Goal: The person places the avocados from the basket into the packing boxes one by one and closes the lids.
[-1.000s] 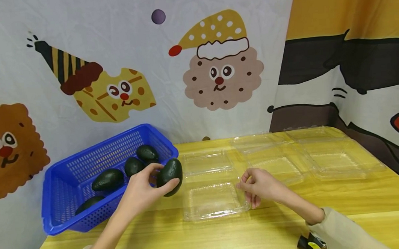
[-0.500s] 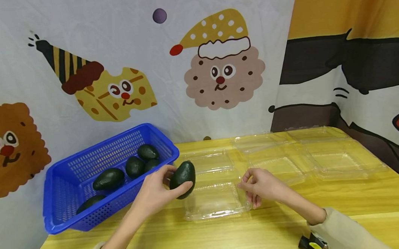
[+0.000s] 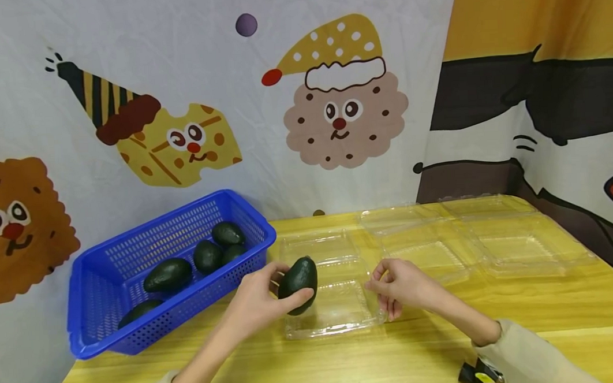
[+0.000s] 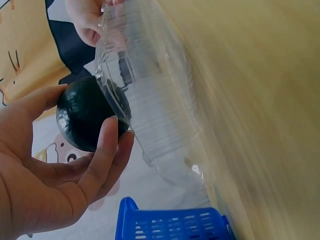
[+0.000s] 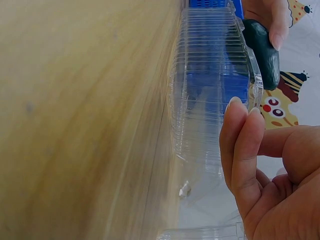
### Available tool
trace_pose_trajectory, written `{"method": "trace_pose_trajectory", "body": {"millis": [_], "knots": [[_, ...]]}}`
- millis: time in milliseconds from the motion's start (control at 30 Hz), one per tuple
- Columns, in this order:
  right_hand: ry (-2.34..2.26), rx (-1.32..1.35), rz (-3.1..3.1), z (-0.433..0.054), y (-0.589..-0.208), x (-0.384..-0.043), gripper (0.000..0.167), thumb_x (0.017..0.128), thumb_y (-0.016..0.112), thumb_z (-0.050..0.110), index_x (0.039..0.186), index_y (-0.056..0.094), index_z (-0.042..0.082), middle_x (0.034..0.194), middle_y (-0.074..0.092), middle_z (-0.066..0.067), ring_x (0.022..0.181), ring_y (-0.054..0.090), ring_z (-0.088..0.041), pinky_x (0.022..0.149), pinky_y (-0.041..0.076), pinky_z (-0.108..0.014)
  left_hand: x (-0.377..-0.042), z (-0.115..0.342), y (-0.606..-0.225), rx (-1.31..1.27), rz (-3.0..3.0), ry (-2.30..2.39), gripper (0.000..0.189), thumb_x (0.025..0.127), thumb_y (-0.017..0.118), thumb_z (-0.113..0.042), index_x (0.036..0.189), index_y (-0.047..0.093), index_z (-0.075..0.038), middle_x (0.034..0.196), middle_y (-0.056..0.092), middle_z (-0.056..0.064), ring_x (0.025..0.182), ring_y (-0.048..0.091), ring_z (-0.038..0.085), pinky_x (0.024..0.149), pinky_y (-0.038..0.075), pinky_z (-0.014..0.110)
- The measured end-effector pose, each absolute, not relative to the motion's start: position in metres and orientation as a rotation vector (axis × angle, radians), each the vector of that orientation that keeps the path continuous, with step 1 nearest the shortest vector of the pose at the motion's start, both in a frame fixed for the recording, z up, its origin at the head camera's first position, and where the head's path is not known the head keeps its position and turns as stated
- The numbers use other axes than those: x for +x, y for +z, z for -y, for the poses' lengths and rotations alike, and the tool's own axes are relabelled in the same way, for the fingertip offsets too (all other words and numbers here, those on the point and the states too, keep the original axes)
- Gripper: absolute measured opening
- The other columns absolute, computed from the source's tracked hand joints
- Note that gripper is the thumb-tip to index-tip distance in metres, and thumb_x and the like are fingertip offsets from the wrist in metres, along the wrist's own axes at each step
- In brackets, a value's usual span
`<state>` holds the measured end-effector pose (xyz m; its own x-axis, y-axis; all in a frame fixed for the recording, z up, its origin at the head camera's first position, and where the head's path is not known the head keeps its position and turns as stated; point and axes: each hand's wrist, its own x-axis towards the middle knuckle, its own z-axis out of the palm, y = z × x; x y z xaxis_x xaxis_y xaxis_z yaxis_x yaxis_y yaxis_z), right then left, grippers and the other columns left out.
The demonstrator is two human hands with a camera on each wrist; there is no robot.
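Observation:
My left hand [image 3: 262, 298] grips a dark green avocado [image 3: 299, 285] between thumb and fingers, above the left part of a hinged clear plastic container [image 3: 329, 332]. In the left wrist view the avocado [image 4: 85, 115] overlaps the container's rim, held from the side with its stem end away from the palm. At the container's right side, my right hand [image 3: 402, 285] pinches the rim with thumb and fingertips. The right wrist view shows these fingers [image 5: 240, 145] right at the clear edge. The container's lid [image 3: 317, 249] lies folded back toward the wall.
A blue perforated basket [image 3: 101, 341] at the left holds several more avocados [image 3: 167, 275]. Two more opened clear containers, one in the middle [image 3: 430, 260] and one farther right [image 3: 520, 252], lie on the yellow wooden table [image 3: 347, 368]. A cartoon-printed cloth [image 3: 261, 130] hangs behind.
My left hand has carried the avocado rightward and slightly down, from beside the basket to over the near container. The right hand has stayed at the container's rim.

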<state>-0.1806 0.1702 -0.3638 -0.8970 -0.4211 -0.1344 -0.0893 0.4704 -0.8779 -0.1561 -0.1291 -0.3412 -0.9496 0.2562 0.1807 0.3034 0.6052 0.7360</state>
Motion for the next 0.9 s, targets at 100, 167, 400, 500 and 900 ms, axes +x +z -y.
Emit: {"method": "trace_pose_trajectory", "body": {"millis": [100, 167, 400, 500, 900], "knots": [[-1.399, -0.432, -2.389, -0.171, -0.364, -0.180, 0.023, 0.103, 0.061, 0.018, 0.100, 0.053, -0.003, 0.061, 0.063, -0.011, 0.045, 0.061, -0.023, 0.049, 0.057, -0.048, -0.157, 0.124, -0.343, -0.504, 2.770, -1.294, 0.049, 0.080, 0.083, -0.046, 0.107, 0.069, -0.008, 0.085, 0.069, -0.002, 0.075, 0.065, 0.013, 0.061, 0.053, 0.030], [-1.402, -0.433, -2.387, -0.171, -0.364, -0.181, 0.023, 0.103, 0.061, 0.018, 0.101, 0.053, -0.003, 0.061, 0.063, -0.011, 0.045, 0.061, -0.023, 0.049, 0.057, -0.048, -0.157, 0.120, -0.345, -0.514, 2.774, -1.289, 0.049, 0.080, 0.083, -0.046, 0.106, 0.068, -0.008, 0.087, 0.069, -0.001, 0.075, 0.065, 0.013, 0.061, 0.053, 0.030], [-1.403, -0.435, -2.390, -0.170, -0.364, -0.180, 0.023, 0.102, 0.062, 0.018, 0.101, 0.053, -0.004, 0.061, 0.063, -0.011, 0.045, 0.062, -0.023, 0.049, 0.057, -0.047, -0.159, 0.111, -0.349, -0.555, 2.814, -1.277, 0.051, 0.081, 0.082, -0.047, 0.109, 0.067, -0.006, 0.085, 0.069, 0.000, 0.076, 0.066, 0.014, 0.062, 0.054, 0.031], [-1.404, -0.435, -2.396, -0.170, -0.365, -0.180, 0.023, 0.102, 0.062, 0.017, 0.101, 0.053, -0.004, 0.061, 0.063, -0.011, 0.044, 0.062, -0.023, 0.049, 0.057, -0.047, -0.160, 0.107, -0.350, -0.583, 2.843, -1.257, 0.053, 0.082, 0.080, -0.048, 0.110, 0.066, -0.005, 0.084, 0.069, -0.001, 0.075, 0.065, 0.013, 0.062, 0.053, 0.031], [-1.419, -0.438, -2.372, -0.170, -0.365, -0.181, 0.023, 0.103, 0.061, 0.017, 0.101, 0.052, -0.004, 0.062, 0.064, -0.011, 0.046, 0.063, -0.026, 0.049, 0.057, -0.046, -0.163, 0.096, -0.356, -0.581, 2.962, -1.196, 0.061, 0.082, 0.076, -0.058, 0.113, 0.067, -0.006, 0.087, 0.068, 0.000, 0.079, 0.063, 0.013, 0.065, 0.053, 0.033]]}}
